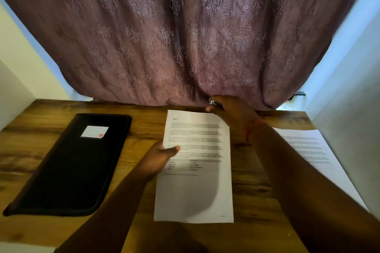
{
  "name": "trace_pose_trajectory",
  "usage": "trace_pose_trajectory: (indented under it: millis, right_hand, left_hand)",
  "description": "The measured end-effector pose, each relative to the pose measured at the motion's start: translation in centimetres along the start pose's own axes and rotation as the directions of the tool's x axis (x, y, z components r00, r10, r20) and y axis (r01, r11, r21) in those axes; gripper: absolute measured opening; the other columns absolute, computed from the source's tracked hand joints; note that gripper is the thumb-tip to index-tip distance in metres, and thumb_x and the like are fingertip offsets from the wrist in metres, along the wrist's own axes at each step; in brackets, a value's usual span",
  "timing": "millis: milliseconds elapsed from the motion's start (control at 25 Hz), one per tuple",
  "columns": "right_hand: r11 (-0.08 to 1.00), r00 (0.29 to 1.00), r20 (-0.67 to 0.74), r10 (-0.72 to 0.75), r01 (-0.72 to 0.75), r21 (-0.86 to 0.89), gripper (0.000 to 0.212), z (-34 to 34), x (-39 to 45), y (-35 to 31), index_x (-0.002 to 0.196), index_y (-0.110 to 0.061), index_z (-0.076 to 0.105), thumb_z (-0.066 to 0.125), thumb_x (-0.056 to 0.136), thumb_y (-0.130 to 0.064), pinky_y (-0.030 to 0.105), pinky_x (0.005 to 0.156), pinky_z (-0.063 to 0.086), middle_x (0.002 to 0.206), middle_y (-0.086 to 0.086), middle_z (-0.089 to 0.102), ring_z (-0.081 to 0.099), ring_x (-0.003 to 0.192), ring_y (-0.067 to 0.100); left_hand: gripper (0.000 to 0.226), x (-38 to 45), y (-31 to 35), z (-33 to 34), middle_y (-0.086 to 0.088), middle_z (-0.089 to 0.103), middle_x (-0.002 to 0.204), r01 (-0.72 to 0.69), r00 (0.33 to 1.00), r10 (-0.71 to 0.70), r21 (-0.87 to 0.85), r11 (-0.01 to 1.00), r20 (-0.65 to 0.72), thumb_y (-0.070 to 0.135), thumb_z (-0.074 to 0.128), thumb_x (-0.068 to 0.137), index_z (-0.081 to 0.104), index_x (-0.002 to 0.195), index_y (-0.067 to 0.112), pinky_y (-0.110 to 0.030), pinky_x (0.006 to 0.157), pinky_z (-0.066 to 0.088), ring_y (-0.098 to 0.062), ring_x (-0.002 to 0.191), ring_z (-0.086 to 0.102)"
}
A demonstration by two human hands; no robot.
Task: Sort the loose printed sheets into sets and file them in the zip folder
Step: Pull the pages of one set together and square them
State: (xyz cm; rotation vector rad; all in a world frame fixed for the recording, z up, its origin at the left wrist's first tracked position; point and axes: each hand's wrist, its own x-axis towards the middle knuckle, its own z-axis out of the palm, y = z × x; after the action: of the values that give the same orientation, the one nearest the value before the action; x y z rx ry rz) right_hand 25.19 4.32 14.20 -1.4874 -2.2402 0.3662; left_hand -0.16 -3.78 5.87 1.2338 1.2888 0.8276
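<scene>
Two bare hands work over a wooden counter (pixel 51 150) that fills the near half of the view, with a large mauve patterned curtain (pixel 185 37) hanging behind its far edge and pale walls to either side.

On the left of the counter lies the black zip folder (pixel 70 168), flat and apparently closed, with a small white label (pixel 94 131) on its cover. It sits well apart from the papers, probably set aside until the sets are ready.

On the far right, partly hidden by the right forearm, lies another printed sheet (pixel 306 148) or small stack; how many pages cannot be told.

In the middle lies a printed sheet (pixel 195 170), or possibly a few aligned pages, with paragraphs of blurred text and a small table.

The left hand (pixel 160 158) holds this sheet by its left edge, thumb on top and fingers under, most likely to keep it steady.

The right hand (pixel 232 115) is at the sheet's far right corner, fingers curled around a small shiny metal object (pixel 213 102) that looks like a stapler, though it is too small and blurred to be sure. Its place at the corner suggests the pages are being fastened as one set. Filing in the folder is not yet done.
</scene>
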Motion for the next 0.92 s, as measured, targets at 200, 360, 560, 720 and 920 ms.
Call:
trace_pose_trajectory:
  millis: [200,360,560,720,920]
  right_hand:
    - [0.893,0.939,0.329,-0.101,0.232,-0.386,0.043,-2.0,3.2,-4.0,0.109,-0.023,0.064,0.053,0.090,-0.059,0.035,0.081,0.048,0.105,-0.001,0.063,0.056,0.094,0.017]
    - [0.873,0.887,0.433,-0.160,0.332,-0.358,0.045,-2.5,4.2,-6.2,0.117,-0.024,0.065,0.054,0.090,-0.058,0.036,0.085,0.048,0.107,-0.003,0.063,0.056,0.096,0.016]
    - [0.848,0.848,0.490,-0.202,0.401,-0.345,0.046,-2.7,4.9,-7.9,0.125,-0.024,0.062,0.057,0.090,-0.054,0.033,0.087,0.046,0.112,-0.004,0.060,0.055,0.102,0.015]
    - [0.841,0.823,0.525,-0.217,0.431,-0.327,0.041,-2.8,5.3,-9.2,0.121,-0.022,0.063,0.060,0.090,-0.048,0.030,0.083,0.044,0.110,-0.005,0.059,0.055,0.102,0.014]
    - [0.817,0.789,0.590,-0.169,0.447,-0.364,0.042,-3.4,6.4,-10.5,0.120,-0.019,0.065,0.067,0.086,-0.044,0.035,0.090,0.050,0.112,-0.003,0.063,0.059,0.101,0.016]
  left_hand:
    - [0.027,0.2,1.7,-1.3,0.016,0.071,0.112,-0.031,0.992,0.027,0.035,0.999,0.120,0.024,0.060,0.097,0.062,0.123,0.033,-0.021,0.080,0.055,-0.005,0.101,0.069]
    - [0.036,0.3,2.3,-2.0,0.008,0.070,0.119,-0.092,0.977,0.079,0.055,0.994,0.197,0.022,0.062,0.096,0.057,0.131,0.027,-0.019,0.080,0.056,-0.008,0.106,0.068]
    - [0.042,0.5,1.9,-2.8,0.001,0.067,0.126,-0.095,0.973,0.085,0.037,0.995,0.212,0.019,0.062,0.096,0.053,0.137,0.016,-0.030,0.096,0.054,-0.015,0.113,0.065]
    - [0.040,0.4,2.6,-2.4,0.004,0.066,0.119,-0.089,0.976,0.075,0.057,0.994,0.205,0.012,0.060,0.096,0.052,0.135,0.012,-0.018,0.085,0.055,-0.001,0.099,0.067]
    - [0.041,0.3,3.4,-1.7,0.007,0.063,0.113,-0.082,0.976,0.067,0.066,0.994,0.208,0.004,0.058,0.095,0.049,0.135,0.009,-0.009,0.070,0.052,0.008,0.087,0.066]
